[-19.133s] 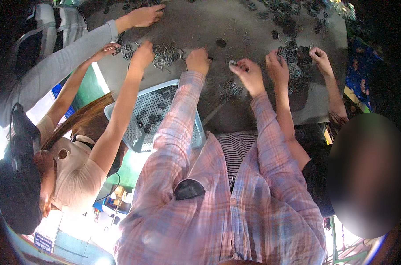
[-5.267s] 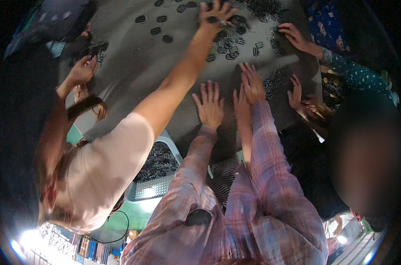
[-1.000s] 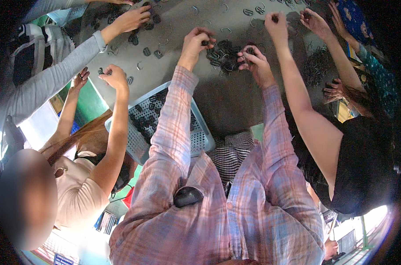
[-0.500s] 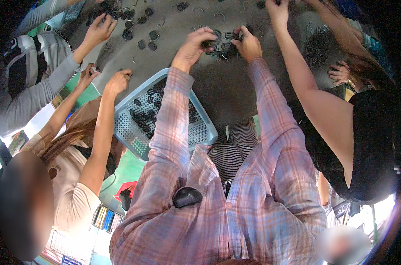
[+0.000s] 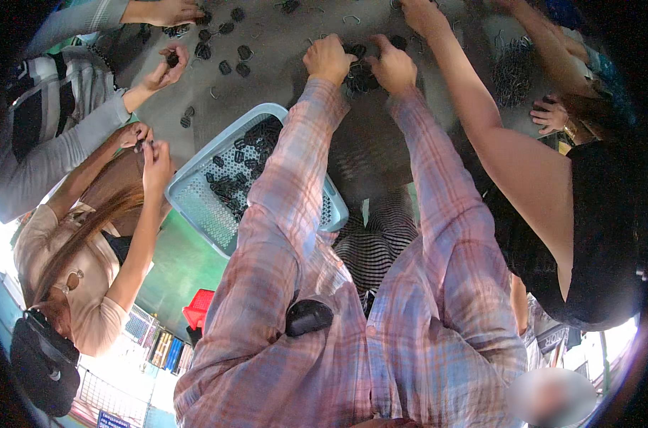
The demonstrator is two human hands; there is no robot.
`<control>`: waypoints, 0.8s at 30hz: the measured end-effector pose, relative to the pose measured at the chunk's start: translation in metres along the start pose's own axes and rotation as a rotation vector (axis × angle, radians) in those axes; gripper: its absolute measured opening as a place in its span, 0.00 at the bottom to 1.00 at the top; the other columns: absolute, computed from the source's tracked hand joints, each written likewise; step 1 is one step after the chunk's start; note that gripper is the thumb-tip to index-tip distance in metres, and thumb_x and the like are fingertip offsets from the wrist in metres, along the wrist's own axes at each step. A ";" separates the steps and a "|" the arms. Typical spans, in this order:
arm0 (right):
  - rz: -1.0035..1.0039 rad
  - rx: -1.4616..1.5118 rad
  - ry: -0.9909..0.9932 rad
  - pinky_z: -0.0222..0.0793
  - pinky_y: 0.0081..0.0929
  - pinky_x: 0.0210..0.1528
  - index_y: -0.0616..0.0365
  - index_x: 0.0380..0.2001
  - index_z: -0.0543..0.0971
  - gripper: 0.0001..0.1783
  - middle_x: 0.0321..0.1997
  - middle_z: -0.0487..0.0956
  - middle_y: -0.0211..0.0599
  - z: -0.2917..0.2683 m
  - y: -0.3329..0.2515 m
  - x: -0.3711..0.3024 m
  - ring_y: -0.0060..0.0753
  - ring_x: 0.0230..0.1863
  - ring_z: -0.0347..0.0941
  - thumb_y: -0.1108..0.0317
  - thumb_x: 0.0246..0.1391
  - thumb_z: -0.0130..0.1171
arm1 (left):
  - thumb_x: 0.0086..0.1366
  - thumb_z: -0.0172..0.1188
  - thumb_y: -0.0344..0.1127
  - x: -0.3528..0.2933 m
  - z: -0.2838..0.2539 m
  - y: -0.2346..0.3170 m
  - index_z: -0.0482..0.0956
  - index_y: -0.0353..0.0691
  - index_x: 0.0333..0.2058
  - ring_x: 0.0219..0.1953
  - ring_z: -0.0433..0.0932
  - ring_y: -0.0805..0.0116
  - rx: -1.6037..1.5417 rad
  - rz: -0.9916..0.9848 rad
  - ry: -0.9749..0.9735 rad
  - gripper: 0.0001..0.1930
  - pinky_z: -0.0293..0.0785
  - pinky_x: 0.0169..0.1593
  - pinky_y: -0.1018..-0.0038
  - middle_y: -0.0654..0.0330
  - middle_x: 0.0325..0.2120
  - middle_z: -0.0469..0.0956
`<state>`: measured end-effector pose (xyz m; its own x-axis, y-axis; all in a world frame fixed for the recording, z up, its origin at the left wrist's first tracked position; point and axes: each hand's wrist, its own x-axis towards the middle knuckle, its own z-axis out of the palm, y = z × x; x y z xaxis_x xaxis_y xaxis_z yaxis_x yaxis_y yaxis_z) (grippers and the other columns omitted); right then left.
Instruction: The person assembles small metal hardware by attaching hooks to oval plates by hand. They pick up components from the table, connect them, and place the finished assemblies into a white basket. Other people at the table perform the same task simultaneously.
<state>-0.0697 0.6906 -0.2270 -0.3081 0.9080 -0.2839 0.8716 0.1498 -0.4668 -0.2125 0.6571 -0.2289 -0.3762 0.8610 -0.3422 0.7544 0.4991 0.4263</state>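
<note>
My left hand [image 5: 329, 61] and my right hand [image 5: 397, 65] are close together over the grey table. Between them is a small pile of black ribbed plastic pieces [image 5: 361, 77]. My left fingers are curled, with dark pieces beside the thumb; whatever they grip is hidden. The fingers of my right hand are bent around the pile's right side, and their tips cannot be made out. Below and left of my hands, a light blue perforated basket [image 5: 196, 158] contains many of the same black pieces. My left sleeve covers part of it.
Loose black pieces [image 5: 244, 53] lie across the table to the left. A heap of thin metal hooks [image 5: 513, 75] is at the right. Co-workers' arms reach in from the left and from the right [image 5: 474, 100]. A red bin [image 5: 198, 308] stands at lower left.
Both my hands have moved slightly and now curl more over the black pieces. The basket appears shifted a little left. At left, a co-worker's hands have drawn back from the table edge.
</note>
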 end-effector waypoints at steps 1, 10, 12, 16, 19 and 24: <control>-0.043 -0.067 -0.040 0.71 0.50 0.40 0.47 0.51 0.69 0.27 0.35 0.79 0.48 0.000 -0.003 0.006 0.53 0.39 0.76 0.64 0.45 0.60 | 0.46 0.67 0.51 0.001 0.000 0.000 0.81 0.48 0.38 0.39 0.78 0.49 0.007 0.029 -0.030 0.21 0.73 0.44 0.58 0.50 0.36 0.79; -0.119 0.202 0.149 0.71 0.42 0.34 0.51 0.38 0.76 0.14 0.32 0.79 0.45 -0.009 -0.012 -0.014 0.50 0.34 0.76 0.57 0.51 0.57 | 0.55 0.61 0.48 -0.055 -0.080 0.003 0.82 0.42 0.37 0.36 0.80 0.60 -0.481 0.069 0.109 0.18 0.73 0.39 0.68 0.53 0.31 0.81; -0.119 0.407 0.108 0.70 0.40 0.32 0.53 0.33 0.76 0.12 0.30 0.79 0.45 -0.039 -0.064 -0.060 0.49 0.32 0.76 0.57 0.51 0.57 | 0.58 0.60 0.38 -0.108 -0.138 -0.012 0.80 0.35 0.36 0.28 0.78 0.71 -0.548 -0.032 0.230 0.12 0.71 0.36 0.76 0.55 0.26 0.80; -0.365 0.639 -0.251 0.69 0.33 0.29 0.57 0.29 0.76 0.08 0.27 0.77 0.40 -0.041 -0.148 -0.161 0.43 0.29 0.76 0.64 0.49 0.59 | 0.57 0.58 0.35 -0.199 -0.183 -0.095 0.78 0.32 0.34 0.28 0.78 0.57 -0.200 -0.271 0.212 0.11 0.70 0.36 0.67 0.50 0.25 0.78; -0.589 0.311 -0.442 0.70 0.40 0.34 0.54 0.33 0.75 0.12 0.31 0.74 0.41 -0.007 -0.171 -0.198 0.44 0.34 0.74 0.63 0.44 0.61 | 0.54 0.59 0.34 -0.237 -0.171 -0.135 0.78 0.33 0.32 0.32 0.78 0.49 -0.092 -0.307 0.004 0.11 0.70 0.38 0.62 0.46 0.27 0.78; -0.695 0.517 -0.210 0.68 0.39 0.44 0.55 0.35 0.76 0.15 0.35 0.74 0.43 -0.043 -0.151 -0.173 0.44 0.41 0.72 0.67 0.40 0.64 | 0.55 0.60 0.35 -0.241 -0.165 -0.114 0.80 0.38 0.36 0.36 0.79 0.58 -0.137 -0.146 0.064 0.11 0.73 0.41 0.71 0.51 0.33 0.79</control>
<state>-0.1318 0.5275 -0.0714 -0.8109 0.5797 0.0798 0.1963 0.3980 -0.8961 -0.2971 0.4089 -0.0571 -0.5132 0.7808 -0.3565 0.6109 0.6240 0.4872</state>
